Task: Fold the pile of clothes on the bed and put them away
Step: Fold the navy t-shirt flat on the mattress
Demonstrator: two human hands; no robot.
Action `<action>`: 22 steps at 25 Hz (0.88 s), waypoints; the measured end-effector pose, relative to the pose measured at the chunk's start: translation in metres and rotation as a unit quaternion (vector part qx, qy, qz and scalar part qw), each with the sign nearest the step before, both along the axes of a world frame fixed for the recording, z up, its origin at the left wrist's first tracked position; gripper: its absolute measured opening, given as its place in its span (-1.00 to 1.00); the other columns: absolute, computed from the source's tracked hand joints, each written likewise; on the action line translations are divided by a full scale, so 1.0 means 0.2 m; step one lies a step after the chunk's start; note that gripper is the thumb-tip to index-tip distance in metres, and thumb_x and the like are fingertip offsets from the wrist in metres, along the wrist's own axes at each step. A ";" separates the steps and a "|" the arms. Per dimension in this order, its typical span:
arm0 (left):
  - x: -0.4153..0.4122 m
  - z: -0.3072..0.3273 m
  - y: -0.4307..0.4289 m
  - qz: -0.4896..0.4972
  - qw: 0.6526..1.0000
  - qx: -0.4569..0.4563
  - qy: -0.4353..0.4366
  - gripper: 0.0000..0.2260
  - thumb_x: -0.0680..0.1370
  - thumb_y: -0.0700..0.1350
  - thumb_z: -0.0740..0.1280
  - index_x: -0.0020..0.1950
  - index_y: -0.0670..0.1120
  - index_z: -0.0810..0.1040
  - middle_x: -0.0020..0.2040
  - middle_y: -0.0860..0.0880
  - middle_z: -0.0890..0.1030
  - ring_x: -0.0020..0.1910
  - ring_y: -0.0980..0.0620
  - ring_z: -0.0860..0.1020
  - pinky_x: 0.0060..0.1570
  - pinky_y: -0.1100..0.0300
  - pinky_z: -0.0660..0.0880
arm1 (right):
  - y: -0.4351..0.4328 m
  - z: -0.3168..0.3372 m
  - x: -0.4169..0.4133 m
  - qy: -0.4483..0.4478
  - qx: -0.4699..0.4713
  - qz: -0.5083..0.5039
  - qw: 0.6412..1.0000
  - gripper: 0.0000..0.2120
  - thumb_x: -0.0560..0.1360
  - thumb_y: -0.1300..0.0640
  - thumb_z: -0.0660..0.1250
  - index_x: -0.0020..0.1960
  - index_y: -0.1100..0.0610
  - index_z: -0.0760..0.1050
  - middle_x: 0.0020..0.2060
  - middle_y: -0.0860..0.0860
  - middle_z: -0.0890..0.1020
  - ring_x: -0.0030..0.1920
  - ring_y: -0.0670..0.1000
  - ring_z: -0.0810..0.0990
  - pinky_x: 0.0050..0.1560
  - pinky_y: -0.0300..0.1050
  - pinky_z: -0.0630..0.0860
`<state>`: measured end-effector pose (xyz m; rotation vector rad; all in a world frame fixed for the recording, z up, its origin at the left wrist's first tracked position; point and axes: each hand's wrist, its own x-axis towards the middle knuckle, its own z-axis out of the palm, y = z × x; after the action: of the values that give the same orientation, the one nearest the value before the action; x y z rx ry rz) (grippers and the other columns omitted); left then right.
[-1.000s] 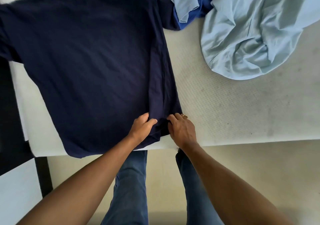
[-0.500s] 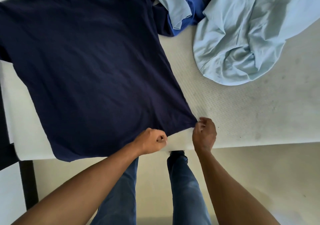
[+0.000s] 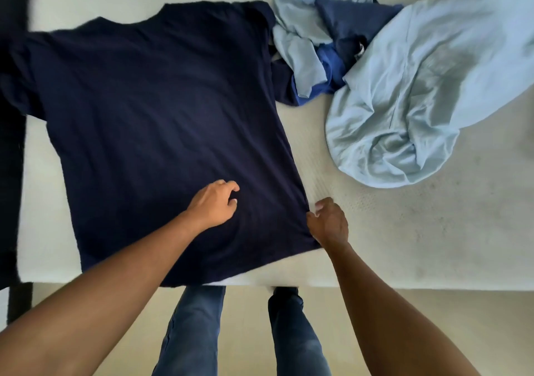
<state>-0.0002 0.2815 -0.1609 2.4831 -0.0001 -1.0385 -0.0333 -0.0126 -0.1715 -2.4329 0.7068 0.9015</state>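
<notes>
Since half a second ago my left hand point(image 3: 213, 205) has shifted from the hem up onto the navy T-shirt point(image 3: 161, 109). Its fingers are loosely curled, tips touching cloth, gripping nothing. My right hand point(image 3: 328, 222) pinches the shirt's right side edge near the hem. The shirt lies flat on the mattress point(image 3: 404, 231), its hem overhanging the near edge. Bare mattress lies to my right. The clothes pile point(image 3: 332, 43) sits just beside the shirt's far right shoulder.
</notes>
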 end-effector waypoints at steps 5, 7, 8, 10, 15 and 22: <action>0.50 0.00 0.29 0.011 0.999 0.035 -0.008 -0.56 0.64 0.00 0.32 0.52 -0.01 0.39 0.33 -0.08 0.51 0.33 -0.10 0.53 0.26 -0.07 0.52 | 0.28 0.04 0.66 -0.044 0.080 0.074 0.993 -0.60 0.50 0.02 0.41 0.30 0.09 0.47 0.11 0.04 0.67 0.14 0.13 0.63 0.19 -0.02 0.54; 0.72 -0.02 0.40 0.018 0.999 0.043 -0.026 -0.54 0.63 0.01 0.33 0.53 -0.02 0.38 0.33 -0.11 0.49 0.32 -0.14 0.51 0.26 -0.10 0.52 | 0.44 0.06 1.00 -0.123 0.108 0.064 0.985 -0.67 0.50 0.08 0.39 0.25 0.10 0.54 -0.01 -0.01 0.68 0.08 0.11 0.67 0.19 -0.03 0.56; 0.82 -0.02 0.44 0.019 0.998 0.046 -0.045 -0.53 0.63 0.00 0.33 0.53 -0.03 0.38 0.33 -0.13 0.47 0.31 -0.17 0.49 0.26 -0.11 0.51 | 0.51 0.08 1.17 -0.178 0.109 0.054 0.977 -0.71 0.49 0.09 0.36 0.20 0.09 0.57 -0.06 -0.02 0.68 0.05 0.11 0.68 0.18 0.00 0.58; 1.04 -0.04 0.53 0.023 0.994 0.058 -0.088 -0.51 0.63 0.00 0.33 0.54 -0.04 0.36 0.39 -0.18 0.41 0.36 -0.21 0.41 0.28 -0.14 0.49 | 0.62 0.12 1.51 -0.271 0.078 0.056 0.958 -0.74 0.47 0.11 0.27 0.12 0.10 0.60 -0.05 0.01 0.71 0.04 0.13 0.67 0.15 0.01 0.57; 1.42 -0.11 0.69 0.001 0.995 0.088 -0.054 -0.35 0.62 0.05 0.34 0.66 0.06 0.14 0.67 -0.20 -0.02 0.58 -0.32 0.10 0.47 -0.24 0.28 | 0.80 0.05 2.09 -0.232 -0.016 0.073 0.970 -0.62 0.51 0.01 0.33 0.25 0.20 0.52 0.18 0.17 0.63 0.23 0.22 0.59 0.16 0.04 0.50; 1.46 -0.18 0.75 0.021 0.999 0.031 -0.017 -0.22 0.55 0.11 0.41 0.67 0.16 0.07 0.69 -0.12 -0.11 0.60 -0.28 0.04 0.48 -0.20 0.27 | 0.88 -0.01 2.17 -0.319 0.151 -0.146 0.924 -0.85 0.46 0.02 0.36 -0.08 0.10 0.55 -0.22 -0.07 0.61 -0.17 -0.12 0.57 -0.08 -0.24 0.49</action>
<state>0.2912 0.4320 -0.1967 2.5443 0.0751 -0.9926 0.4011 0.1627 -0.1741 -2.0778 0.5996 0.0655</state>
